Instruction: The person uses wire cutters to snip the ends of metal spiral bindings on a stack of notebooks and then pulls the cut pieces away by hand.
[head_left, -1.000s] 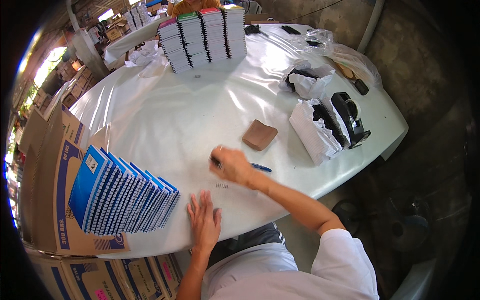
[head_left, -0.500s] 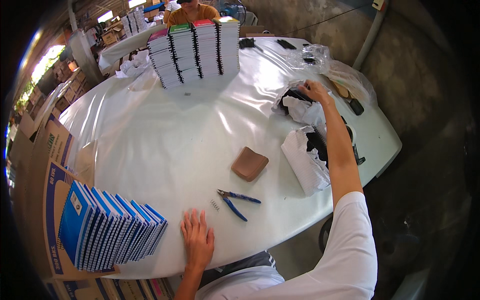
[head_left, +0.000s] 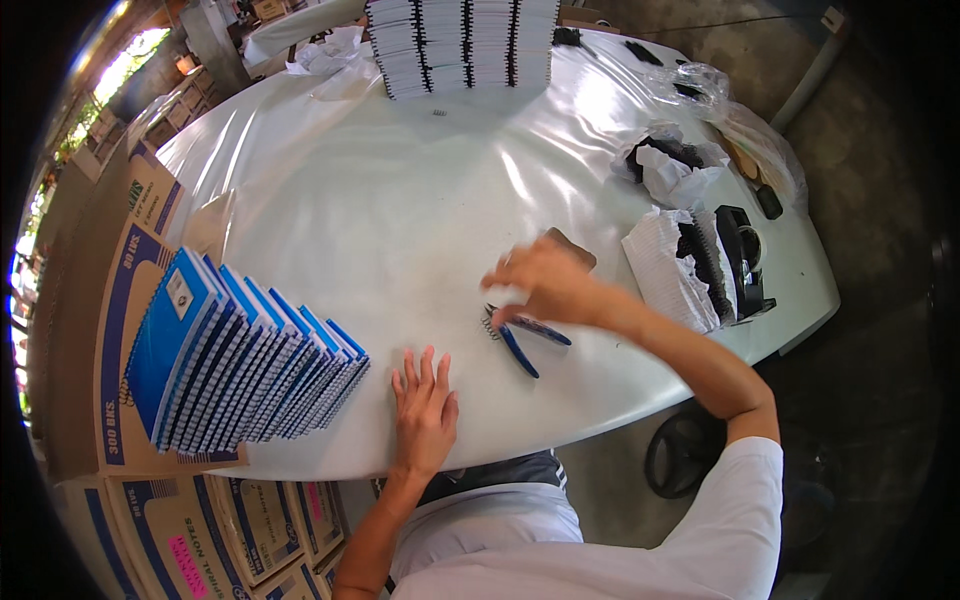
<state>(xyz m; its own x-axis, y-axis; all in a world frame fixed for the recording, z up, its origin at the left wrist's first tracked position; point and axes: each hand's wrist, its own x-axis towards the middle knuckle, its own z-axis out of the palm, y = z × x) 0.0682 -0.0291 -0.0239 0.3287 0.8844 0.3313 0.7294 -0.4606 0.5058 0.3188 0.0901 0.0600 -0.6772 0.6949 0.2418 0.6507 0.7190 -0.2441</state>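
My left hand point(head_left: 425, 415) lies flat on the white-covered table near its front edge, fingers spread and nothing under them that I can see. My right hand point(head_left: 545, 285) is over the middle of the table, its fingers bent and smeared by motion; whether it holds anything cannot be made out. Just below it lie cutting pliers point(head_left: 518, 350) with blue handles, spread apart. A small wire coil point(head_left: 490, 325) rests beside their jaws. Behind the right hand, a brown rounded block point(head_left: 575, 250) is partly covered. Blue spiral notebooks point(head_left: 240, 360) stand in a leaning row left of my left hand.
At the right lie torn white paper packs point(head_left: 665, 270) with black coils and a black device point(head_left: 742, 265). Tall stacks of spiral-bound books point(head_left: 465, 45) stand at the back. Cardboard boxes point(head_left: 140, 340) line the left side. Clear plastic bags point(head_left: 765, 150) lie far right.
My right hand has come back from the paper pack at the far right to above the pliers. My left hand stays flat on the table. The view has tilted downward.
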